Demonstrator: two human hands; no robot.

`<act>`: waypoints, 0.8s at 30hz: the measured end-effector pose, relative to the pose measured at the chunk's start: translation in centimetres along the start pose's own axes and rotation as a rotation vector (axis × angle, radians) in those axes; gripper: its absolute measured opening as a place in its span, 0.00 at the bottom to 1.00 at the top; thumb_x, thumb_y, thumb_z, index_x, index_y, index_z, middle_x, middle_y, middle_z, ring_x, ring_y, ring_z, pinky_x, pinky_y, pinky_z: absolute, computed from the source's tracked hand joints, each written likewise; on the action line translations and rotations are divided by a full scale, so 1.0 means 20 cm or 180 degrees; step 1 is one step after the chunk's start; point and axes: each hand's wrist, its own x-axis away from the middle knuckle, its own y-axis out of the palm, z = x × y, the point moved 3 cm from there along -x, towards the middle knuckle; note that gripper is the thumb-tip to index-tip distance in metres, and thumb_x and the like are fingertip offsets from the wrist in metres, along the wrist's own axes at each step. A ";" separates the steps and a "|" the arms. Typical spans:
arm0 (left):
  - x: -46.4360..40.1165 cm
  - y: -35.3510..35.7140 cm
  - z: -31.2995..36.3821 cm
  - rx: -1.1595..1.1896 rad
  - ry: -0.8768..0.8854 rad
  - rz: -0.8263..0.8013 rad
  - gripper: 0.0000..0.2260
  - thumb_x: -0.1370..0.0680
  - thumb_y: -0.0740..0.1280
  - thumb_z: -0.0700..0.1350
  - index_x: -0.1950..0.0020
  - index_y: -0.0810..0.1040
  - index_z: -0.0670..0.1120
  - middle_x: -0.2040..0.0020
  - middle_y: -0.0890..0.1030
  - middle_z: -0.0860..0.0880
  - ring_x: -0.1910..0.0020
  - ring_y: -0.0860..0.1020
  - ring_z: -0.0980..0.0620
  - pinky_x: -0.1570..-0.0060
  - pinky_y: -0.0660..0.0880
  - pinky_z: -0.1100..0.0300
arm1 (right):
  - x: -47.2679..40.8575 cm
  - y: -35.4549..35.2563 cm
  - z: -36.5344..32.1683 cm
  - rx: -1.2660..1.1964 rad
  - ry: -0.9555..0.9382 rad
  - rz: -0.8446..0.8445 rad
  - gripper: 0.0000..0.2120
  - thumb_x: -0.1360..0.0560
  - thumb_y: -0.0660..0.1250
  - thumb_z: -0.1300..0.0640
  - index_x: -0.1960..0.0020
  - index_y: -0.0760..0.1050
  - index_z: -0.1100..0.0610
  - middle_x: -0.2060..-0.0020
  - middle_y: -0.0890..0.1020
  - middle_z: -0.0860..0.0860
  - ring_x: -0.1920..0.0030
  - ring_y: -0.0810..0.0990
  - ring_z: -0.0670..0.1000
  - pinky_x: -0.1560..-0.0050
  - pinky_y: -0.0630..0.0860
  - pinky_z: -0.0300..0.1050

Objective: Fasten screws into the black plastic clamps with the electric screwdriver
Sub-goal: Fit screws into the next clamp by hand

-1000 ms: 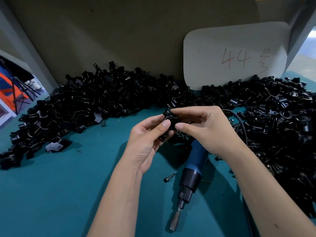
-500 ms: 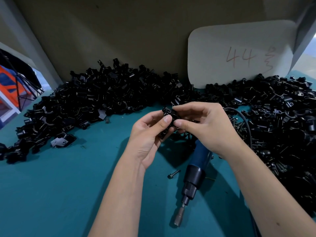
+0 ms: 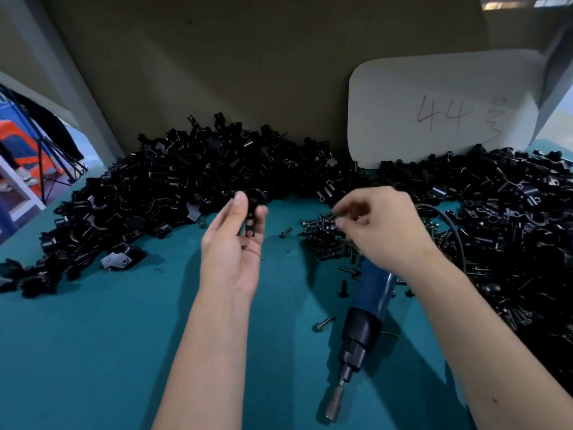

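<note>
My left hand [image 3: 234,243] holds a black plastic clamp [image 3: 252,209] between thumb and fingers, above the teal table. My right hand [image 3: 381,228] is over a small heap of black screws [image 3: 322,232], its fingertips curled and pinching at a screw [image 3: 333,216]. The blue and black electric screwdriver [image 3: 361,321] lies on the table under my right wrist, its bit pointing toward me. No hand touches it.
Large heaps of black clamps [image 3: 173,187] run along the back wall and down the right side [image 3: 511,218]. A white card marked "44" [image 3: 443,110] leans on the wall. Loose screws [image 3: 322,324] and a black cable [image 3: 455,231] lie near the screwdriver on the teal table [image 3: 93,352].
My hands have parted. The right hand let go of the clamp and moved right to the screw heap. The left hand keeps the clamp and has shifted slightly left.
</note>
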 end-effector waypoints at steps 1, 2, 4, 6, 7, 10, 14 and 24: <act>0.00 -0.01 0.01 0.0061 0.0066 0.0094 0.12 0.32 0.78 0.40 0.51 0.83 0.39 0.57 0.86 0.44 0.59 0.85 0.49 0.58 0.81 0.63 | -0.01 0.03 -0.02 0.0300 -0.0048 -0.0164 0.07 0.23 0.75 0.60 0.49 0.86 0.49 0.60 0.84 0.41 0.60 0.82 0.40 0.53 0.80 0.34; -0.01 -0.02 0.02 0.0093 0.0111 0.0185 0.11 0.30 0.78 0.40 0.51 0.83 0.39 0.57 0.86 0.44 0.59 0.85 0.48 0.57 0.81 0.63 | -0.03 0.06 -0.05 0.0501 -0.0100 -0.0352 0.08 0.24 0.75 0.61 0.49 0.86 0.49 0.58 0.85 0.42 0.58 0.82 0.42 0.49 0.81 0.39; -0.01 -0.02 0.02 0.0153 0.0146 0.0364 0.08 0.26 0.77 0.38 0.49 0.83 0.39 0.57 0.86 0.45 0.59 0.86 0.48 0.57 0.81 0.63 | -0.09 0.12 -0.09 0.0775 -0.0180 -0.0579 0.11 0.24 0.73 0.63 0.48 0.86 0.49 0.52 0.86 0.47 0.51 0.84 0.50 0.43 0.82 0.48; -0.01 -0.03 0.02 0.0224 0.0162 0.0514 0.07 0.25 0.76 0.38 0.49 0.82 0.38 0.54 0.85 0.43 0.59 0.85 0.48 0.58 0.81 0.63 | -0.15 0.20 -0.15 0.1085 -0.0392 -0.0724 0.14 0.23 0.71 0.63 0.43 0.84 0.47 0.46 0.85 0.49 0.45 0.83 0.54 0.41 0.81 0.52; -0.02 -0.03 0.02 0.0267 0.0166 0.0557 0.07 0.24 0.76 0.37 0.49 0.82 0.38 0.51 0.85 0.43 0.58 0.85 0.48 0.58 0.81 0.63 | -0.18 0.25 -0.17 0.1243 -0.0552 -0.0867 0.16 0.22 0.71 0.62 0.39 0.83 0.46 0.42 0.83 0.50 0.42 0.82 0.56 0.39 0.79 0.53; -0.03 -0.04 0.04 0.0318 0.0159 0.0582 0.07 0.23 0.75 0.37 0.47 0.82 0.38 0.48 0.84 0.42 0.60 0.85 0.49 0.58 0.81 0.63 | -0.24 0.40 -0.23 0.1519 -0.0758 -0.1351 0.18 0.22 0.71 0.62 0.36 0.81 0.45 0.39 0.76 0.53 0.44 0.81 0.59 0.40 0.79 0.52; -0.03 -0.04 0.04 0.0229 0.0135 0.0499 0.07 0.24 0.76 0.37 0.48 0.82 0.38 0.57 0.86 0.44 0.61 0.85 0.49 0.58 0.81 0.62 | -0.29 0.44 -0.26 0.1835 -0.0861 -0.1494 0.14 0.26 0.68 0.69 0.52 0.82 0.51 0.51 0.83 0.53 0.53 0.82 0.57 0.52 0.80 0.48; -0.03 -0.01 -0.08 -0.1082 0.0023 0.0160 0.03 0.24 0.76 0.37 0.51 0.84 0.40 0.58 0.86 0.47 0.63 0.83 0.51 0.59 0.81 0.65 | -0.29 0.12 -0.10 -0.1458 0.0106 0.0261 0.08 0.19 0.69 0.62 0.51 0.86 0.53 0.69 0.84 0.49 0.71 0.77 0.45 0.66 0.77 0.37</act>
